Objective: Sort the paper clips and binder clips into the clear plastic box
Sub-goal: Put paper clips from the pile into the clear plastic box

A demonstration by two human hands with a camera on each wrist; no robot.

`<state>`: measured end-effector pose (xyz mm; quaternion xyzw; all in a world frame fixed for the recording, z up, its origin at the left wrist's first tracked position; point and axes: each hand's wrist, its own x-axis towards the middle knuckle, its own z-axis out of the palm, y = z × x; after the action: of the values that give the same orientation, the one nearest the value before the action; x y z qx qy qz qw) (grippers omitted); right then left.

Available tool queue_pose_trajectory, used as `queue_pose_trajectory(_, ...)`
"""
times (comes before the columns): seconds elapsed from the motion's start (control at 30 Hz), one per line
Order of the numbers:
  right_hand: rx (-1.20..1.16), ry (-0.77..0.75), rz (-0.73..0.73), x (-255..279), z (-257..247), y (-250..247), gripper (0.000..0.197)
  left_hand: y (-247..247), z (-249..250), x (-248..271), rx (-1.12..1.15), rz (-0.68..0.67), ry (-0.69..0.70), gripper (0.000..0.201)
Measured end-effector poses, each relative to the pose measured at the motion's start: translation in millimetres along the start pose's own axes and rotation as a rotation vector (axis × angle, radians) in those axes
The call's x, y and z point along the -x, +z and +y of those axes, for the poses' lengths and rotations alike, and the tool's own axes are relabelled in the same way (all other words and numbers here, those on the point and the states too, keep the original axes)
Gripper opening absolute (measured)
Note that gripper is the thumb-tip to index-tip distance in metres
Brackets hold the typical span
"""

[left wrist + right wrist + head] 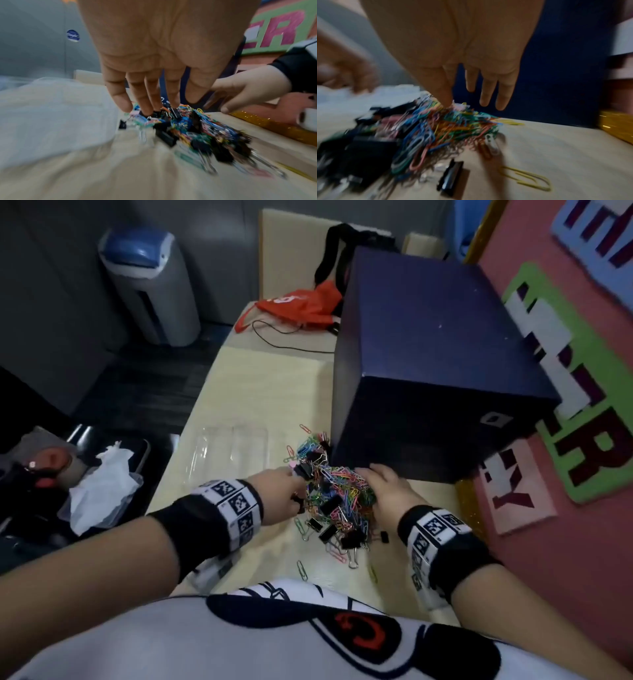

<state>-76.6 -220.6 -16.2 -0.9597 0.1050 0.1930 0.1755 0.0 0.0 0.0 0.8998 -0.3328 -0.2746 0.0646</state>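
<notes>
Both hands are down in the heap: the left hand (279, 497) has its fingers (149, 97) straight, tips touching the black binder clips (330, 503) on the near-left edge, not gripping any that I can see. The right hand (387, 491) is spread loose over the coloured paper clips (453, 121), forefinger poking in, nothing pinched. Looks like the very start of sorting, the pile is one tangled heap and the clear plastic box (233, 450) just left of it looks empty. Next bit probably means teasing one kind free without dragging the rest. It's all on a pale wooden desk (274, 385), big navy box (428, 354) right behind the pile, grey bin (150, 285) on the floor, pink board (565, 508) on the right
</notes>
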Motion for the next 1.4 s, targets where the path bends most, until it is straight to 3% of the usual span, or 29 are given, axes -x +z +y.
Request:
queue_pose_trajectory(0.07,0.046,-0.025,-0.145,-5,-5,5,0.098,-5,4,-15,-0.012,0.066,-0.015,0.031)
queue_pose_trajectory(0.13,0.125,-0.031,-0.231,-9,-10,13,0.093,-11,6,-28,-0.03,0.114,-0.026,0.037)
queue_pose_trajectory(0.3,0.133,-0.014,-0.141,-13,-9,29,0.073,-6,11,-52,-0.255,0.076,0.075,0.056)
queue_pose_trajectory(0.4,0.083,0.001,-0.07,-8,-4,33,0.055,5,18,-54,-0.379,0.004,0.08,0.048)
queue_pose_trajectory(0.53,0.015,0.075,-0.029,-6,6,27,0.039,5,25,-55,-0.402,0.06,0.051,0.036)
queue_pose_trajectory(0.63,-0.07,0.135,0.044,-10,12,20,0.033,0,43,-63,-0.375,0.123,0.106,0.033)
queue_pose_trajectory(0.73,-0.103,0.201,0.089,-12,16,15,0.031,2,59,-77,-0.333,0.077,0.147,0.041)
queue_pose_trajectory(0.87,-0.027,0.209,-0.018,-8,17,20,0.05,10,63,-85,-0.303,-0.036,0.116,0.06)
queue_pose_trajectory(1.03,0.064,0.188,-0.077,-7,11,27,0.046,5,64,-80,-0.297,-0.05,0.121,0.046)
queue_pose_trajectory(1.17,0.031,0.217,-0.031,-9,13,26,0.048,0,60,-78,-0.246,-0.017,0.166,0.043)
queue_pose_trajectory(1.4,-0.013,0.324,0.014,-16,4,18,0.045,-8,41,-72,-0.033,0.174,0.166,0.017)
